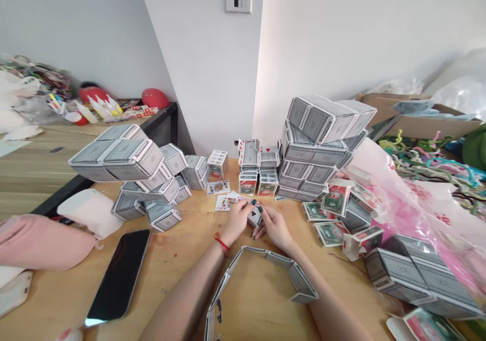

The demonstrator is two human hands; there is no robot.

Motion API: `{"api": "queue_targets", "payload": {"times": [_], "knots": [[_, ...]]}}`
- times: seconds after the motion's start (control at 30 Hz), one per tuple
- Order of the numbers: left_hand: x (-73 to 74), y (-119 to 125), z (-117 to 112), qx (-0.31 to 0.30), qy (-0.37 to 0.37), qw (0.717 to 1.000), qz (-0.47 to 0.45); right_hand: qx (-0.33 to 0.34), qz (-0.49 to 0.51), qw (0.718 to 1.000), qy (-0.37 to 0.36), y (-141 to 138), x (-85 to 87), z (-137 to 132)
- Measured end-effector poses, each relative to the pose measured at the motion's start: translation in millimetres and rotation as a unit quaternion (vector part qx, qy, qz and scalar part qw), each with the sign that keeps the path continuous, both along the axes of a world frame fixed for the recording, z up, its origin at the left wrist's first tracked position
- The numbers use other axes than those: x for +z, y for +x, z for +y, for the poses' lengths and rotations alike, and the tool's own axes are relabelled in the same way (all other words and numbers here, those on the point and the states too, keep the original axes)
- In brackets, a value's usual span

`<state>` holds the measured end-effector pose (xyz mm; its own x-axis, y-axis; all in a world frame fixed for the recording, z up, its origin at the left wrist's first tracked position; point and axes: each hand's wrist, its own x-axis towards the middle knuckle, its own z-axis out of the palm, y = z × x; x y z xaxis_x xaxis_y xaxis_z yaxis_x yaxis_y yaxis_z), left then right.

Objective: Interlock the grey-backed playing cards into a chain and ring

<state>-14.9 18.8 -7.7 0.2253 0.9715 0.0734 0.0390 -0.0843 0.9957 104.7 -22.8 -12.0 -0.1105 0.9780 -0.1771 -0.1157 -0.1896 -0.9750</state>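
My left hand (237,220) and my right hand (274,225) meet over the wooden table (178,260), both closed on a small folded piece of playing cards (255,214) held between the fingertips. A red string circles my left wrist. Between my forearms lies an open ring of joined folded cards (266,275). Loose face-up cards (224,194) lie just beyond my hands. A low stack of small card cubes (258,171) stands behind them.
A pile of card blocks (140,174) sits at the left, and a taller one (322,138) at the right, with more blocks (417,275) and card boxes (334,214) on pink plastic. A dark phone (119,275) lies at the near left beside pink cloth (41,242).
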Motion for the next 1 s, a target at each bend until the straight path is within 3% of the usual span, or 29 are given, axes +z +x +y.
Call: {"api": "queue_targets", "payload": {"times": [0.17,0.43,0.73,1.0], "knots": [[-2.0,0,2,0.0,-0.006,1.0,-0.001,0.004,-0.019,1.0,0.007,-1,0.0,2],[-2.4,-1,0,0.012,0.073,0.995,0.071,-0.023,-0.008,1.0,-0.008,-2,3.9,2],[-4.2,-1,-6,0.025,0.107,0.982,0.153,-0.036,-0.035,0.999,0.009,-1,9.8,2],[-4.5,1,-5,0.033,0.098,0.982,0.161,-0.049,-0.071,0.996,0.024,2,5.9,5]]}}
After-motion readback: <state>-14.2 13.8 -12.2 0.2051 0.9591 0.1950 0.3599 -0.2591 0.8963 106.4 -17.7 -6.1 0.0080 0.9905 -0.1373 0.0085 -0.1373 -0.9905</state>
